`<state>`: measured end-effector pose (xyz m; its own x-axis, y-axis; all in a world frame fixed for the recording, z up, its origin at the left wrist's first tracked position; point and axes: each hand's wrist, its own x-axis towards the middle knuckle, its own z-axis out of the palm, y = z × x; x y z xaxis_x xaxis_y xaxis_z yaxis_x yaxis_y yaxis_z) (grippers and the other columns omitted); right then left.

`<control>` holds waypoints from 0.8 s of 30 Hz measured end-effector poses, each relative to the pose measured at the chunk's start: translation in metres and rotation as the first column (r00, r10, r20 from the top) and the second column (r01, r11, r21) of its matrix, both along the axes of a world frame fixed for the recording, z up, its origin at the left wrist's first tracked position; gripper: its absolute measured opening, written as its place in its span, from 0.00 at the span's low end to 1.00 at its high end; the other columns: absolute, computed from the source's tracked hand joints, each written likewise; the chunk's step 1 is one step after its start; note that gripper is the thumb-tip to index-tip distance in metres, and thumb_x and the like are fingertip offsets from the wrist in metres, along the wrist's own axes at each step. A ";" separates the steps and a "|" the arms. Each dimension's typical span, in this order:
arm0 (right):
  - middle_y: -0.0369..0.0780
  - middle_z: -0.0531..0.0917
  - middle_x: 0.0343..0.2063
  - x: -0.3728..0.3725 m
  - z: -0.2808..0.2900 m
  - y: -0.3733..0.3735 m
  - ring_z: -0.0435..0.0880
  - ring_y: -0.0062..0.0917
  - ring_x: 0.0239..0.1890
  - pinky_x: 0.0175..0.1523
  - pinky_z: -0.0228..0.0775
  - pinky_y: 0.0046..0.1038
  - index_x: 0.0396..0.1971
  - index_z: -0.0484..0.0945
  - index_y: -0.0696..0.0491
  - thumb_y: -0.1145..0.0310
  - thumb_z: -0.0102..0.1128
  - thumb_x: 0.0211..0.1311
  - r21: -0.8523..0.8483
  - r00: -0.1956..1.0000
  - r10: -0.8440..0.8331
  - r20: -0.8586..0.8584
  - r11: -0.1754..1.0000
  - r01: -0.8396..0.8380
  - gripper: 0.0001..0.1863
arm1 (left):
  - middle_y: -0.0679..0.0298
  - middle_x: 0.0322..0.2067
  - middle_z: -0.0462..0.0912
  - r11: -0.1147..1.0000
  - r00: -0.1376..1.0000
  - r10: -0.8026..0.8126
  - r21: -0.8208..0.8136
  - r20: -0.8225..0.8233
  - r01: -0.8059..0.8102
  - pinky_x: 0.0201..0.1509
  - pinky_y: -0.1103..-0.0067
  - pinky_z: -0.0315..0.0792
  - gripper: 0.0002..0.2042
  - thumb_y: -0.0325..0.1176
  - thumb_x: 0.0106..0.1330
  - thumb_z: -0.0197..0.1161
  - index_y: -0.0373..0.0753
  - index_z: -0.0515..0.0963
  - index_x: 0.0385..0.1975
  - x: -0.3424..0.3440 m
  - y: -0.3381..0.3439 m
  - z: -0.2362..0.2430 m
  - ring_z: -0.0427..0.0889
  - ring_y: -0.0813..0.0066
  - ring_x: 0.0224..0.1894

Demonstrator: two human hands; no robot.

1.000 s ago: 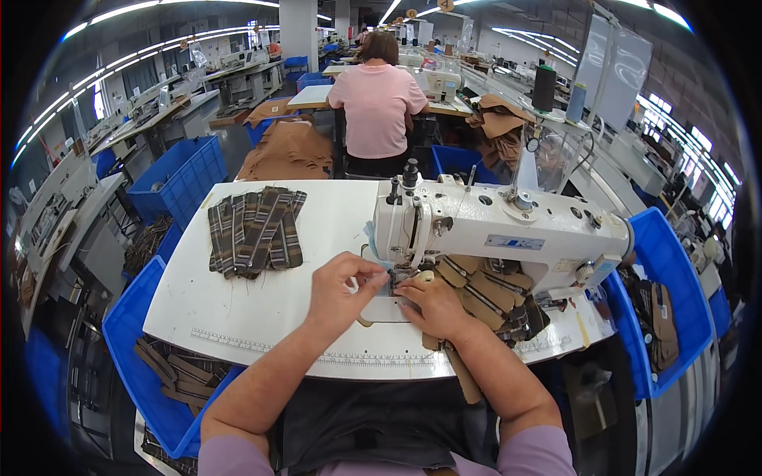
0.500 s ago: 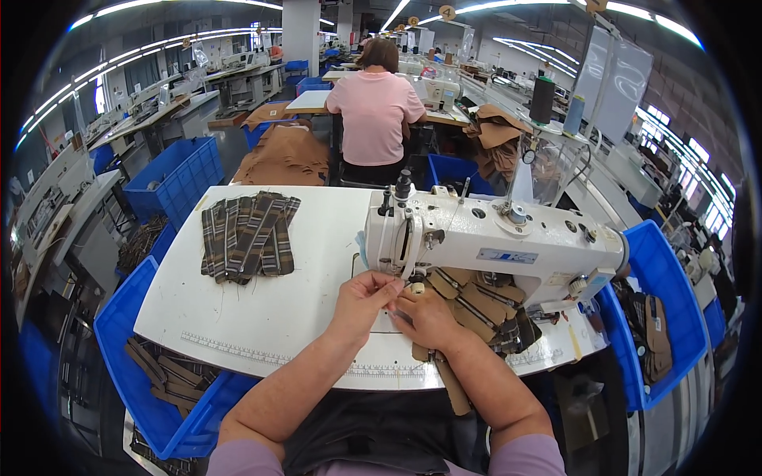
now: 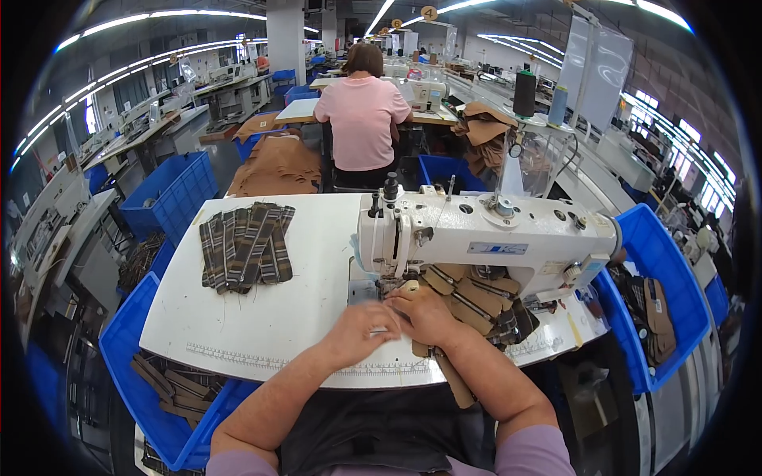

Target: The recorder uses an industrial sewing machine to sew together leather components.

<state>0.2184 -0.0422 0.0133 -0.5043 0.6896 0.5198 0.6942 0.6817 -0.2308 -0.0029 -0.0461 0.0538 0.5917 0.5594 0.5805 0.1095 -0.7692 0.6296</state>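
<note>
A white sewing machine (image 3: 508, 230) stands on the white table, its needle area just beyond my hands. My right hand (image 3: 427, 316) is beside the needle area, fingers bent and bunched together; what they grip is hidden. Nearer to me, my left hand (image 3: 359, 335) is curled and partly smeared by motion. A small pale glint shows at its fingertips, too blurred to name. Brown fabric pieces with dark zipper-like strips (image 3: 470, 300) lie in a heap right of my right hand, under the machine arm. One brown strip (image 3: 454, 382) hangs over the table's front edge below my right wrist.
Striped plaid fabric pieces (image 3: 248, 246) lie in a fanned stack on the table's left. Blue bins with fabric pieces stand left (image 3: 119, 349) and right (image 3: 689, 317). A ruler strip (image 3: 238, 355) runs along the front edge. Ahead, a person in pink (image 3: 361, 119) sits beside brown fabric (image 3: 278, 166).
My left hand has come away from the needle area, toward me and slightly left. My right hand stays beside the needle. The whole view has shifted a little.
</note>
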 end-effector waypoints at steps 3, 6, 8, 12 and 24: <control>0.38 0.86 0.43 -0.002 0.003 0.002 0.82 0.38 0.47 0.49 0.74 0.39 0.40 0.85 0.54 0.68 0.65 0.58 0.013 0.999 0.012 -0.042 1.000 -0.012 0.11 | 0.62 0.36 0.89 0.989 0.956 -0.105 -0.133 -0.273 0.071 0.52 0.71 0.79 0.04 0.25 0.57 0.72 0.37 0.85 0.31 -0.012 -0.030 -0.020 0.86 0.62 0.46; 0.42 0.87 0.44 -0.001 0.008 -0.006 0.86 0.37 0.41 0.43 0.75 0.37 0.41 0.85 0.54 0.67 0.67 0.62 0.143 0.994 0.065 -0.086 0.988 -0.052 0.10 | 0.61 0.36 0.89 0.962 0.979 -0.141 -0.256 -0.149 0.100 0.52 0.71 0.79 0.04 0.25 0.58 0.72 0.36 0.85 0.31 -0.030 -0.051 -0.032 0.87 0.63 0.45; 0.40 0.88 0.47 -0.002 0.005 -0.011 0.86 0.28 0.37 0.39 0.73 0.27 0.44 0.84 0.55 0.64 0.60 0.72 -0.222 0.961 -0.019 -0.275 0.974 -0.044 0.11 | 0.61 0.36 0.89 0.923 0.965 -0.202 -0.362 -0.166 0.131 0.52 0.72 0.79 0.03 0.27 0.60 0.72 0.37 0.85 0.31 -0.039 -0.059 -0.033 0.87 0.64 0.44; 0.35 0.86 0.40 -0.035 0.051 -0.035 0.81 0.18 0.31 0.36 0.70 0.19 0.49 0.82 0.55 0.60 0.52 0.79 -0.669 0.627 -0.301 -0.719 0.545 -0.505 0.15 | 0.60 0.36 0.89 0.930 0.955 -0.188 -0.355 -0.228 0.098 0.53 0.72 0.79 0.04 0.28 0.60 0.72 0.37 0.86 0.32 -0.043 -0.072 -0.034 0.87 0.65 0.45; 0.26 0.73 0.24 -0.094 -0.028 -0.041 0.68 0.11 0.28 0.36 0.61 0.16 0.46 0.85 0.54 0.60 0.58 0.76 -0.376 -0.041 -0.475 -0.879 0.743 -0.554 0.14 | 0.64 0.31 0.86 0.998 0.946 0.054 -0.015 -0.318 -0.062 0.41 0.71 0.79 0.05 0.27 0.61 0.70 0.41 0.87 0.35 -0.029 0.010 0.040 0.87 0.70 0.33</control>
